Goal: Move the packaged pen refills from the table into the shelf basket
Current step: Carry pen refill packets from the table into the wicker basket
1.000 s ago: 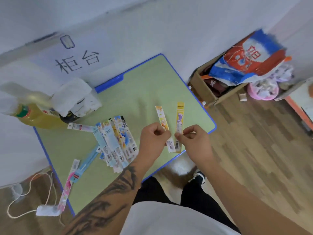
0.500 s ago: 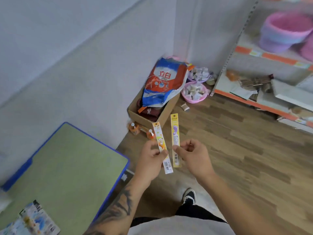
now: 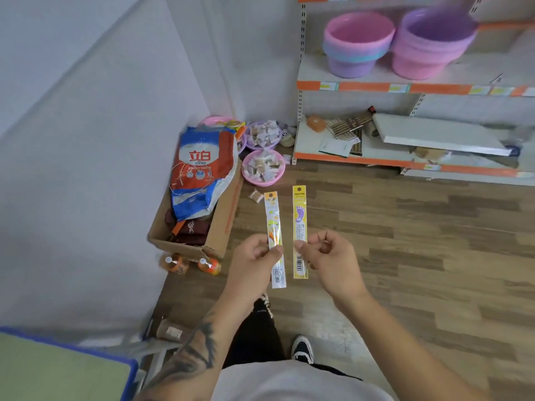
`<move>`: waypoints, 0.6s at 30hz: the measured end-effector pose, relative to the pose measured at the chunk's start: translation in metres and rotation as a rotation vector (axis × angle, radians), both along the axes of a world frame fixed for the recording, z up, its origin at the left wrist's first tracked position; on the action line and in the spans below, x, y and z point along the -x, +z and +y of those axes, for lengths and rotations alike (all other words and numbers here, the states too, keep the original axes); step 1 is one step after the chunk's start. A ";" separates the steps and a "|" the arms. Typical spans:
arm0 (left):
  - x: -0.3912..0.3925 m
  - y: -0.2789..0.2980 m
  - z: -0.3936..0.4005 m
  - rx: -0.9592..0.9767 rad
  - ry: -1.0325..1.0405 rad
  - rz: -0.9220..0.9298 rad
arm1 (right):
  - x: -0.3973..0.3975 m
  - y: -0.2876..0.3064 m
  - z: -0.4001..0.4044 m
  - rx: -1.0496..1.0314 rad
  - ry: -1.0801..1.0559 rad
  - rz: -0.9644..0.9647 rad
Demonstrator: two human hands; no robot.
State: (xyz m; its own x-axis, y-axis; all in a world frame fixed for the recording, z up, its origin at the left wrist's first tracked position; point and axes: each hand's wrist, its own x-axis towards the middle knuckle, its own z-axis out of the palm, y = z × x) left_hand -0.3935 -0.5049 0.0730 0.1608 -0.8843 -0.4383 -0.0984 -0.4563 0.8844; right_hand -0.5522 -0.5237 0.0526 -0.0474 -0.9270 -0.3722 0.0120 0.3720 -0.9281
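We look down on a wood-plank floor (image 3: 405, 256) meeting a pale wall (image 3: 86, 140) at left, with a metal shelf unit (image 3: 301, 82) edged in orange standing at upper right. On its middle shelf sit two stacks of plastic basins: a pink-rimmed stack (image 3: 357, 43) and, just beside it to the right, a purple-rimmed stack (image 3: 431, 41). The lowest shelf holds a loose white board (image 3: 434, 137) and dark packets. In the corner, a cardboard box (image 3: 220, 224) carries a red, white and blue bag (image 3: 199, 172); two small pink bowls of wrapped sweets (image 3: 263, 167) lie beside it, and two orange bottles (image 3: 191, 264) lie at the box's near end. A corner of the green, blue-edged table (image 3: 58, 369) shows at lower left, well apart from the shelf.

Over the floor, between table and shelf, we see two packaged pen refills held side by side, close but apart. The left hand (image 3: 252, 264) pinches the pale refill pack (image 3: 274, 238) between thumb and curled fingers near its middle. The right hand (image 3: 330, 261) pinches the yellow refill pack (image 3: 299, 227) the same way. Both packs run lengthwise away from the person, hang-hole ends pointing towards the shelf, barcode ends towards the body; the pale one leans slightly left at its far end.
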 end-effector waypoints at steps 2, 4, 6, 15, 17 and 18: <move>0.010 -0.005 -0.024 -0.009 -0.015 0.010 | 0.009 -0.001 -0.015 -0.008 -0.021 0.004; 0.018 -0.009 -0.054 -0.015 -0.056 0.022 | 0.016 -0.002 -0.035 -0.007 -0.043 0.023; 0.024 -0.012 -0.087 -0.025 -0.081 0.044 | 0.022 -0.002 -0.063 -0.005 -0.065 0.054; 0.022 -0.012 -0.273 -0.019 -0.120 0.091 | 0.022 0.015 -0.238 -0.032 -0.148 0.149; 0.018 -0.009 -0.313 0.003 -0.147 0.081 | 0.020 0.021 -0.275 -0.031 -0.160 0.190; 0.015 -0.009 -0.331 0.013 -0.156 0.087 | 0.019 0.024 -0.293 -0.028 -0.159 0.204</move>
State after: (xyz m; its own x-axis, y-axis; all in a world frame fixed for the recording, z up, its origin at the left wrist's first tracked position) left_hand -0.4090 -0.8361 0.0643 -0.0166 -0.9014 -0.4326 -0.0902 -0.4295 0.8985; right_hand -0.5713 -0.8169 0.0764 -0.2688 -0.8913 -0.3650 -0.1140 0.4058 -0.9068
